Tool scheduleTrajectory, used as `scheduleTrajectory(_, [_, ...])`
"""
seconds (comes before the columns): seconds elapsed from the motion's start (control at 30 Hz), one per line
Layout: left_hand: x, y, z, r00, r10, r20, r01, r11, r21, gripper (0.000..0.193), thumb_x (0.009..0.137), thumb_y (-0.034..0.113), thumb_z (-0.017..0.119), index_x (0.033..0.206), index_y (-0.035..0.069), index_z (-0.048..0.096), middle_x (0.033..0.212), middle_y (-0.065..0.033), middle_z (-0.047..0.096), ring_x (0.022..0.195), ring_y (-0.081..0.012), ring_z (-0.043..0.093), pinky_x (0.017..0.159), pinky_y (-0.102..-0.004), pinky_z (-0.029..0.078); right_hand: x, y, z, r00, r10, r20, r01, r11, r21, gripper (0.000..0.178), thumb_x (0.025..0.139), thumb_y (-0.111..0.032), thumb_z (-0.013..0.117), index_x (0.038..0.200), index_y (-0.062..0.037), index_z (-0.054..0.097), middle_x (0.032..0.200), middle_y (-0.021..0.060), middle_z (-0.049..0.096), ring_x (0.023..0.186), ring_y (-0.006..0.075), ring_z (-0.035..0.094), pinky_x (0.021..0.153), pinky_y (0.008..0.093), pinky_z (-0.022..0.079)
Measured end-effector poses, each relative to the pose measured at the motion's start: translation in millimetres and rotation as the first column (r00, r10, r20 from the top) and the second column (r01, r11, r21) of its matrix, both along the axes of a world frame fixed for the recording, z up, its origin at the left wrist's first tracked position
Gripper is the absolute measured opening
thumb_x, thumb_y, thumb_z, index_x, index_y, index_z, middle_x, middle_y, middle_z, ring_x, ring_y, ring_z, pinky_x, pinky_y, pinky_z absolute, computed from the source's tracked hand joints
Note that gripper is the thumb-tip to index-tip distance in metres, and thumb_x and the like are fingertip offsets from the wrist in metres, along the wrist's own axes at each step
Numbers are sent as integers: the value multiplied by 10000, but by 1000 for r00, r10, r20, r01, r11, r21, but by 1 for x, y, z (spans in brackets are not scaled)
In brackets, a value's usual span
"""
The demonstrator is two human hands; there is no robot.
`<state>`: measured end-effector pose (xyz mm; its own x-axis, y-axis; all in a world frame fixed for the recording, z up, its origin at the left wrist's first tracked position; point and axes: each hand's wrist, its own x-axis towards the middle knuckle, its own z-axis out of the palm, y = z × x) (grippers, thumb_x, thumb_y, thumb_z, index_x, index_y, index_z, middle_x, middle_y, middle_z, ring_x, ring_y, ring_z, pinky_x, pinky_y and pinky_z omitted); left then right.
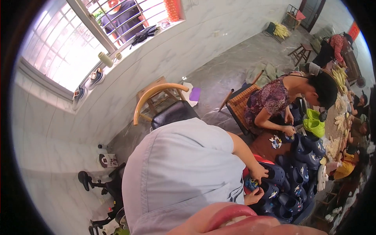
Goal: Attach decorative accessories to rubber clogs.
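Observation:
My left hand [259, 172] is bent over a dark blue piece with colourful decoration [252, 183], which looks like part of a clog. Its fingers are curled in beside a navy clog [275, 174]. Just below, my right hand [254, 196] has its thumb and fingers pinched together at the edge of the decorated piece. What sits between those fingertips is too small to make out. Navy clogs [290, 201] with coloured charms are heaped right beside both hands. Part of a red surface [263, 158] shows behind my left hand.
Beside me a co-worker [270, 100] in a patterned top handles a navy clog, near white charms [275, 141]. Lime green clogs [314, 124] and a white clog [322, 178] border the heap. A wooden-armed chair [174, 111] stands behind me. More people sit at the far right.

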<state>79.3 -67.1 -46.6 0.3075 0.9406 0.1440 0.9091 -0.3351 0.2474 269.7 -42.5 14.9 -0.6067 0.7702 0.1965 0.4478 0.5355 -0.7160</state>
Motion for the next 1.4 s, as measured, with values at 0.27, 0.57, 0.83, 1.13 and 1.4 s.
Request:
scheduleTrajectory(0.27, [2,-3,-4,998,42,51,-40,998,-41,457,826,379,621,1280,364,572,1300,-235,414,1140,-485,423,878,-492,489,-2,-4,4,1000,16,-27,-19,996,-90,205,898,-139,617,1023,23,614,946,161,644,861,277,612,802,366,480])
scheduleTrajectory(0.57, [-1,-11,10,996,61,68,-61,998,-5,426,856,366,600,1276,295,570,1250,-223,467,1086,-428,486,874,-499,471,0,-6,13,997,-6,-75,-4,991,-136,224,909,-170,614,995,36,612,927,155,638,833,275,604,791,358,477])
scheduleTrajectory(0.83, [-2,-25,45,998,60,17,-58,993,-101,420,992,322,488,1371,143,457,1192,-198,537,959,-297,565,869,-461,442,6,-14,11,991,-16,-129,-5,987,-163,199,922,-144,587,997,40,593,921,161,625,849,277,594,802,357,472])
scheduleTrajectory(1.13, [0,-21,71,983,82,164,-91,995,48,359,774,279,648,1129,227,657,1010,-193,564,1004,-378,559,762,-484,507,19,-17,28,957,-193,-216,158,973,-171,157,916,-90,573,978,54,580,910,133,601,850,249,563,806,347,462])
scheduleTrajectory(1.4, [-29,-26,39,975,-52,214,49,999,18,482,799,229,636,1278,222,585,1165,-283,498,1085,-435,507,896,-477,467,16,-25,0,746,-546,-382,432,833,-346,45,866,-12,624,911,-7,630,819,28,624,753,105,583,693,234,490])
